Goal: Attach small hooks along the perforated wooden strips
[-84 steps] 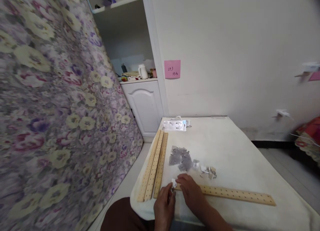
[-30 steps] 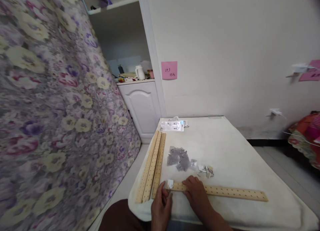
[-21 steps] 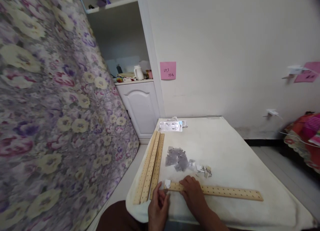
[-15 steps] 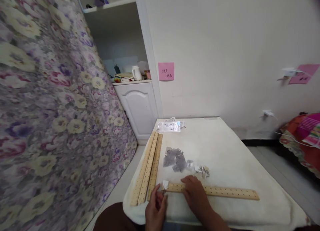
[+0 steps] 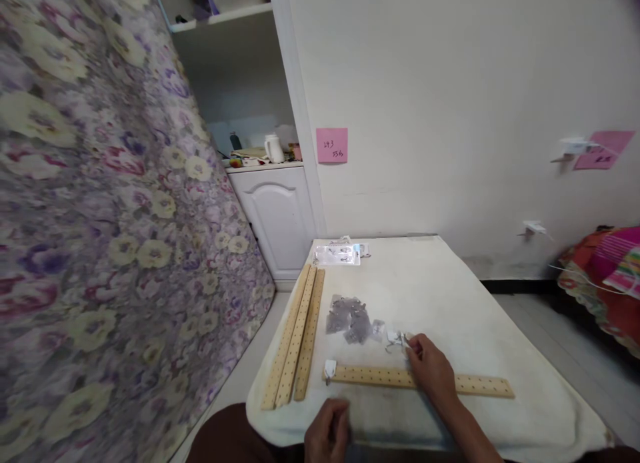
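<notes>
A long wooden strip with rows of holes (image 5: 465, 383) lies across the near part of the white-covered table (image 5: 465, 296). A small white clip (image 5: 329, 369) sits on its left end. My right hand (image 5: 431, 369) rests over the middle of the strip, its fingers curled and pinching at a small pile of metal hooks and white pieces (image 5: 397, 339) just behind the strip. My left hand (image 5: 329, 433) hovers at the table's near edge, fingers loosely curled, nothing visible in it.
Three more holed wooden strips (image 5: 295, 339) lie side by side along the table's left edge. Grey plastic bags (image 5: 350, 316) lie mid-table, a clear blister pack (image 5: 340, 254) at the far edge. A floral mattress (image 5: 100, 216) stands on the left; a white cabinet (image 5: 277, 213) behind.
My right hand has slid right along the strip to the small hooks. My left hand has let go of the clip end and pulled back to the table's near edge.
</notes>
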Tool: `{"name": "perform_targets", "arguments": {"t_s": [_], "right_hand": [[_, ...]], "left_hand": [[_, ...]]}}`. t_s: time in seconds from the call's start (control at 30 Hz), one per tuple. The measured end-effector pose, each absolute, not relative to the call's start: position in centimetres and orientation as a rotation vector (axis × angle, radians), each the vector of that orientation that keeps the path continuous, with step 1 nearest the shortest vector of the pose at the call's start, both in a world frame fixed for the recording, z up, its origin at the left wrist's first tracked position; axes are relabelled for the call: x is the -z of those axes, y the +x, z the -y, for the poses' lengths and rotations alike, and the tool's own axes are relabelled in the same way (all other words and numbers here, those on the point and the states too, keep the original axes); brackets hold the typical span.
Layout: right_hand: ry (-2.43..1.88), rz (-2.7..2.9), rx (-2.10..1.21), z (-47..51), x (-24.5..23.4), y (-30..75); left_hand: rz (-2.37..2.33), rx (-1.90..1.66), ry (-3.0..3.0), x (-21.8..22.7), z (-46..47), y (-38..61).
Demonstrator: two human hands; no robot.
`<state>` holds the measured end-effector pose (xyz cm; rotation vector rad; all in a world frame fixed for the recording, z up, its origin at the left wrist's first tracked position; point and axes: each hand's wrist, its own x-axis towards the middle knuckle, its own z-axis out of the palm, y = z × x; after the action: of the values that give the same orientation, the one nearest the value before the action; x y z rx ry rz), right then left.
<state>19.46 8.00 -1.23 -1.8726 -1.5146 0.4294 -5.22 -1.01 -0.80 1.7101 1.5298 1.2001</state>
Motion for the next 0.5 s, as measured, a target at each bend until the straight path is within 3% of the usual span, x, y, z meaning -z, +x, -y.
{"name": "perform_targets", "arguments": {"t_s": [0.17, 0.37, 0.5], "right_hand": [[-1.716, 1.365, -0.544, -7.7, 0.7, 20.8], [-1.361, 1.092, -1.034, -6.6, 0.1, 19.8], [-1.262, 1.147, -1.056, -5.1, -1.3, 18.0]], "left_hand": [[-1.483, -1.151, 1.727, 0.4, 1.1, -4.2], [-1.347, -1.029, 1.627, -1.0, 0.4, -1.3], [-1.213, -1.029, 1.293, -1.3, -1.0, 0.7]]}}
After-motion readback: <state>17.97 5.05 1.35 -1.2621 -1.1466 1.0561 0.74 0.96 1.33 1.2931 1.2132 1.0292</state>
